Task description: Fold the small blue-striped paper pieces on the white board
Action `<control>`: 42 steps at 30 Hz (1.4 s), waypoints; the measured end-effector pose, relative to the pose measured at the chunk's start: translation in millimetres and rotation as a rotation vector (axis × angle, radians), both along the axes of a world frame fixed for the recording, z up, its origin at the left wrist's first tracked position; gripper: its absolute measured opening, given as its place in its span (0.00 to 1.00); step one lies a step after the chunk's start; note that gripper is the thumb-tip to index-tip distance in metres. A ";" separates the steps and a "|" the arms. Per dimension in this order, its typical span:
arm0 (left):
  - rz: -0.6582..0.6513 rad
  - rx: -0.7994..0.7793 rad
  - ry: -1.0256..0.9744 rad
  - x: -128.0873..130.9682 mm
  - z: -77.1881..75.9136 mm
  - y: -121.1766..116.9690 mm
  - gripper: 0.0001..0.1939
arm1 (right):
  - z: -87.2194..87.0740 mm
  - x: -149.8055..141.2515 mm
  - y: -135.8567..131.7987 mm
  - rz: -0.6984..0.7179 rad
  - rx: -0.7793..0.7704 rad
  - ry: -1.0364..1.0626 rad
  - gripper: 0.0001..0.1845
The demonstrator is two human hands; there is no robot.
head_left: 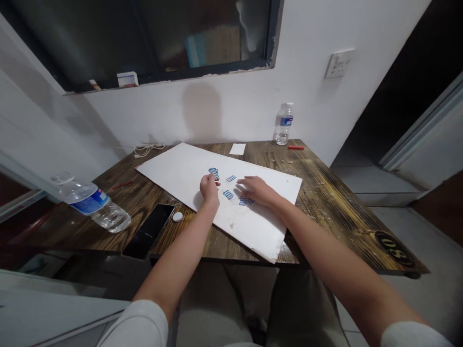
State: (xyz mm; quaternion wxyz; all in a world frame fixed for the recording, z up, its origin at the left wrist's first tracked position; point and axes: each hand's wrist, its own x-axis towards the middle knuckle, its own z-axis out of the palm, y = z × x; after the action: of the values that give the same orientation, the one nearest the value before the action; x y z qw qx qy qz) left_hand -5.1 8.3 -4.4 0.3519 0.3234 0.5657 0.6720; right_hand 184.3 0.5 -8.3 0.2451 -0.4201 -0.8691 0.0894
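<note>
left hand (pixel 209 188) | curled, pinching blue-striped slips (pixel 213 173) | right hand (pixel 255 190) | open, spread over white board (pixel 181 176)

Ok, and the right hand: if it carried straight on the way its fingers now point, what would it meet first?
Probably the small blue-and-white card lying on the white board, just past the fingertips of the right hand, though depth is hard to judge from this view.

You faced a white wall (pixel 231 115) with a dark-framed window (pixel 144 43) set into it and a wall socket (pixel 339 63) to the right, while a dark doorway (pixel 394 82) opened beyond the wooden table (pixel 325 202), above a pale floor (pixel 427 270).
</note>
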 end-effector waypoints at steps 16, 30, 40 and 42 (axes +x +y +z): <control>0.004 0.006 -0.013 -0.8 -4.7 4.5 0.08 | 7.7 -4.0 -2.2 0.084 -0.011 -0.075 0.11; 0.005 0.001 -0.038 -1.6 -5.2 5.3 0.08 | 17.6 -5.9 -12.0 0.001 -0.299 -0.130 0.15; 0.000 0.000 -0.058 -1.7 -5.2 4.8 0.08 | 15.7 4.4 -7.5 0.005 -0.273 0.015 0.18; -0.002 0.000 -0.059 -1.6 -4.9 4.1 0.08 | 12.9 5.9 -4.5 0.045 -0.187 -0.036 0.24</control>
State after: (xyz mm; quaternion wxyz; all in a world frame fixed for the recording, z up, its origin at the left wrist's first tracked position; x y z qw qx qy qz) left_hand -6.7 12.4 -9.3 0.3691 0.3038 0.5546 0.6811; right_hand 190.2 -3.9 4.6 0.1871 -0.4231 -0.8705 0.1681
